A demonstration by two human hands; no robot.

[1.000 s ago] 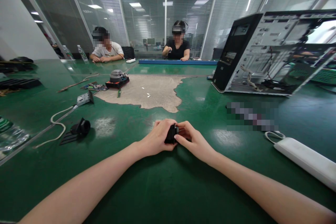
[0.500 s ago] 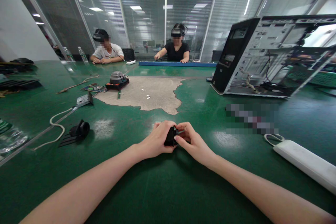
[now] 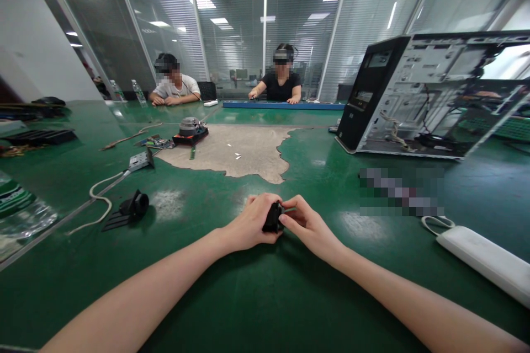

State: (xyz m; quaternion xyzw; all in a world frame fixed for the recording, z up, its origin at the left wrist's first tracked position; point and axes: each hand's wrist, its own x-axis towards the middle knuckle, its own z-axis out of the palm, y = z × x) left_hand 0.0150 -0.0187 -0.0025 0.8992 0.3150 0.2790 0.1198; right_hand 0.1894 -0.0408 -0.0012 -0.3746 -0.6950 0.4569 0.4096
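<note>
A small black part (image 3: 271, 218), boxy with a rounded end on its right, is held just above the green table (image 3: 232, 298). My left hand (image 3: 253, 224) wraps round it from the left, thumb below and fingers behind. From the right, my right hand (image 3: 304, 224) pinches its rounded end between thumb and fingertips. The fingers cover much of the part, so its exact kind does not show. To the left lies a black plastic piece (image 3: 133, 207) with a round opening and long prongs.
An opened computer case (image 3: 372, 99) stands at the right, behind a white power strip (image 3: 480, 251). At the left are a plastic bottle (image 3: 25, 212), a metal bracket (image 3: 139, 160) on a cable and a heatsink fan (image 3: 190, 129). Two people (image 3: 282, 85) sit across the table.
The view has tilted up slightly, so everything sits a little lower and further right. Both hands keep their grip on the black part, with hardly any finger movement.
</note>
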